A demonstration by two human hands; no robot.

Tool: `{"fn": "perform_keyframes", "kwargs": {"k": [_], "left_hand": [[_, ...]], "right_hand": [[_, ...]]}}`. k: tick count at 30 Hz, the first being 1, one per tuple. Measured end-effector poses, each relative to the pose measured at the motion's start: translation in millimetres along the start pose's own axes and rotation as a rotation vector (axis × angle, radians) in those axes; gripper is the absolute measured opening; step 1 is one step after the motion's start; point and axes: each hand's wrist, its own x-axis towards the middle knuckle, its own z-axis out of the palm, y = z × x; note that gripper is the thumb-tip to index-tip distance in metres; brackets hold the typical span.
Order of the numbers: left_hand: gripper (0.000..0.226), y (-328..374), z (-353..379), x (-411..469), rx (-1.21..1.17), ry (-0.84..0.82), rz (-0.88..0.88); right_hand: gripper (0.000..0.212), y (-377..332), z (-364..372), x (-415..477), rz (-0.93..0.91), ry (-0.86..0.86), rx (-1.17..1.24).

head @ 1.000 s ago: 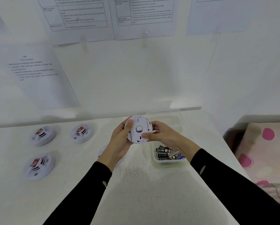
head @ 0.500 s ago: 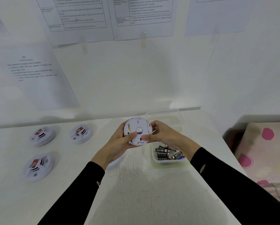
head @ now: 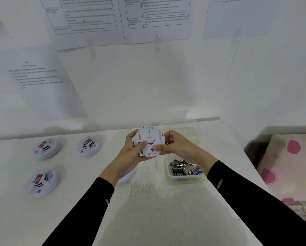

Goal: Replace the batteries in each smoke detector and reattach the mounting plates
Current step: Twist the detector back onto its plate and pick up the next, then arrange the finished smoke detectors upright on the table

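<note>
Above the table (head: 157,210), near its middle, a white detector (head: 149,141) is held up between both hands with its flat back turned to the camera. It is gripped at its left edge by the left hand (head: 130,153), whose thumb is laid across the back. The right edge is clasped by the right hand (head: 175,145), with its thumb pressed on the lower part of the back. A round label is seen at the centre of the disc. Just below and right of the hands, a clear tub (head: 184,178) is set on the table, and black batteries (head: 180,167) are heaped in it. A second, empty-looking tub (head: 184,126) is placed behind it by the wall. Under the left wrist a white disc (head: 126,178) is partly hidden. Well to the left, three more detectors (head: 47,149) are laid on the table, each with a red tag on top.
</note>
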Motion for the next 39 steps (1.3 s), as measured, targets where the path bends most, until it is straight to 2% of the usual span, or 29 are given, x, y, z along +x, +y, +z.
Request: {"fn": "perform_keyframes", "kwargs": {"k": [2, 4, 6, 8, 10, 12, 14, 18, 19, 21, 25, 30, 32, 34, 39], "left_hand": [[0.038, 6, -2, 1, 0.011, 0.023, -0.040], [0.042, 16, -8, 2, -0.049, 0.018, -0.129], [0.051, 25, -15, 2, -0.060, 0.037, -0.240], [0.058, 29, -18, 2, -0.028, 0.077, -0.337], [0.052, 28, -21, 4, -0.039, 0.113, -0.329], [0.046, 26, -29, 5, -0.008, 0.165, -0.302], [0.046, 26, -39, 3, 0.013, 0.184, -0.293], [0.039, 30, -56, -3, -0.014, 0.210, -0.222], [0.036, 31, -60, -3, -0.027, 0.217, -0.200], [0.032, 32, -65, -2, -0.057, 0.223, -0.175], [0.028, 33, -82, 8, -0.041, 0.225, -0.234], [0.030, 34, -106, 29, 0.111, 0.237, -0.312], [0.033, 30, -112, 37, 0.178, 0.274, -0.306], [0.033, 25, -117, 45, 0.208, 0.333, -0.303], [0.032, 13, -125, 55, 0.291, 0.335, -0.344]], "right_hand": [[0.050, 2, 1, 0, -0.097, 0.075, -0.117], [0.046, 5, 3, 0, -0.257, 0.183, -0.252], [0.039, 10, 7, 4, -0.468, 0.243, -0.345], [0.033, 17, 13, 11, -0.708, 0.283, -0.550], [0.033, 23, 18, 17, -0.881, 0.301, -0.770], [0.036, 28, 23, 23, -0.913, 0.250, -0.842], [0.040, 29, 29, 25, -0.788, 0.147, -0.702], [0.038, 8, 40, 23, -0.121, -0.052, 0.166], [0.035, 3, 43, 26, -0.003, -0.079, 0.316], [0.034, -3, 51, 33, 0.112, -0.120, 0.462], [0.041, 2, 71, 54, 0.106, 0.000, 0.389], [0.032, 11, 85, 86, 0.176, 0.160, 0.410], [0.023, 13, 89, 97, 0.206, 0.182, 0.356], [0.027, 13, 93, 105, 0.236, 0.200, 0.308], [0.030, 23, 96, 122, 0.266, 0.271, 0.163]]}}
